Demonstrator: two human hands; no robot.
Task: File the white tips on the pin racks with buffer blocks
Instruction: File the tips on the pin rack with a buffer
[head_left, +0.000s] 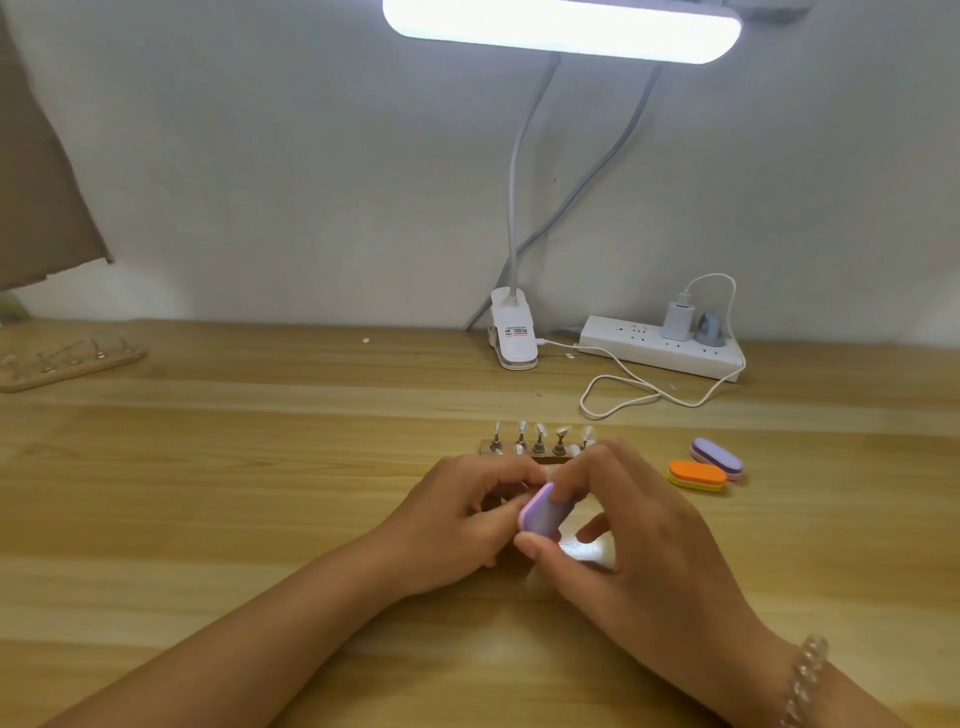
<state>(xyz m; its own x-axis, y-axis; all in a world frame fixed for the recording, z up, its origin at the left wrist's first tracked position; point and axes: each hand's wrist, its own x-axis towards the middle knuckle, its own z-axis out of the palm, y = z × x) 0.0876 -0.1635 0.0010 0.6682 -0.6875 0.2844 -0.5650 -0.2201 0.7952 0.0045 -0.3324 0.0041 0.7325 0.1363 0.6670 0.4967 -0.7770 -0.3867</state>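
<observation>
Pale, faintly glossy wood-grain table (260, 493); matt foam-like lilac buffer block (543, 512); glossy white plastic power strip (660, 351).

The single head-worn view looks forward and down across the wooden table (218, 467), facing the wall (291, 156) behind it. It sits close, with both forearms (260, 644) entering from the bottom edge. The wide angle reaches up to the lamp bar (561, 26).

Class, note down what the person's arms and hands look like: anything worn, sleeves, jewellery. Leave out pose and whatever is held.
The left forearm and right forearm are bare, with no sleeves in view. The left hand and right hand wear no gloves, and no rings show. The right wrist carries a bracelet of clear, rounded beads; the left wrist is bare.
</observation>
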